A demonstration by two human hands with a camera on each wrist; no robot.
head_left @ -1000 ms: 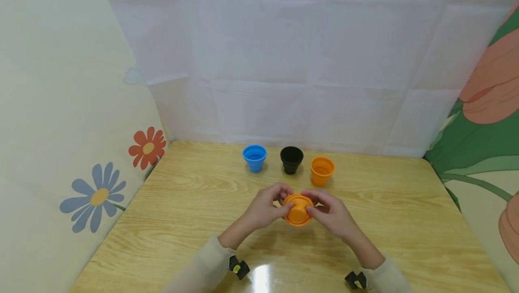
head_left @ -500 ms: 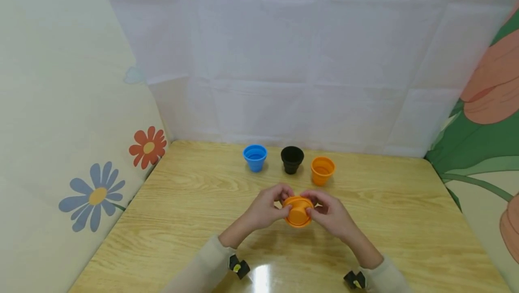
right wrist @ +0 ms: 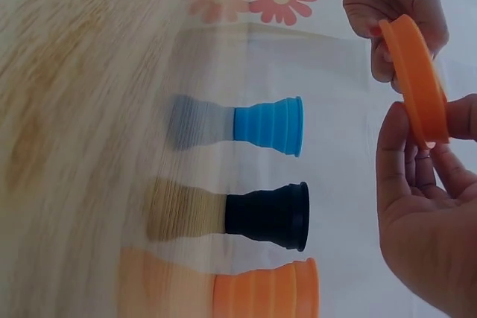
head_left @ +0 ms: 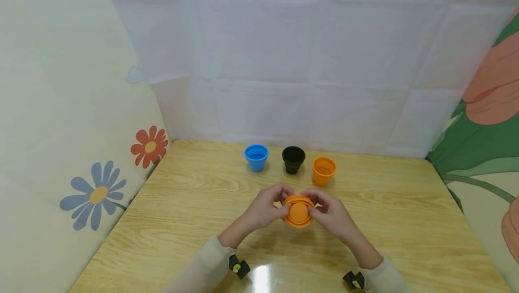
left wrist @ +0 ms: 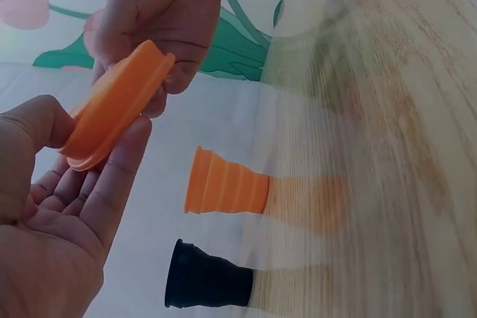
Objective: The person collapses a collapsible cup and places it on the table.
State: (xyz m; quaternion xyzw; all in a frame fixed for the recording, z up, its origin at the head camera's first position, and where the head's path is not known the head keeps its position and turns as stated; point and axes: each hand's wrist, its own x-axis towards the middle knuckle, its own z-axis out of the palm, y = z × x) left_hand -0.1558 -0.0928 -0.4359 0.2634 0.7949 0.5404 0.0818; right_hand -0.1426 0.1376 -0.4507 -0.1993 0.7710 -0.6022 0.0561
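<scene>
Gripping a flattened orange cup from both sides, a person's left hand at nine o'clock and right hand at three o'clock each pinch its rim, thumbs on the near face and curled fingers behind. The cup is in the air over the tabletop, apart from it, its round base turned toward the head camera; the wrist views show it edge-on as a thick disc. From it, a standing orange cup is near at one o'clock, a black cup at twelve and a blue cup at eleven, all three upright with open mouths. Pale sleeves come in from below, with a black block at eight o'clock and another at five; their yellow marks are too small to read. Farther out, a white cloth hangs at twelve, a red flower shows at ten and a blue flower at nine.
</scene>
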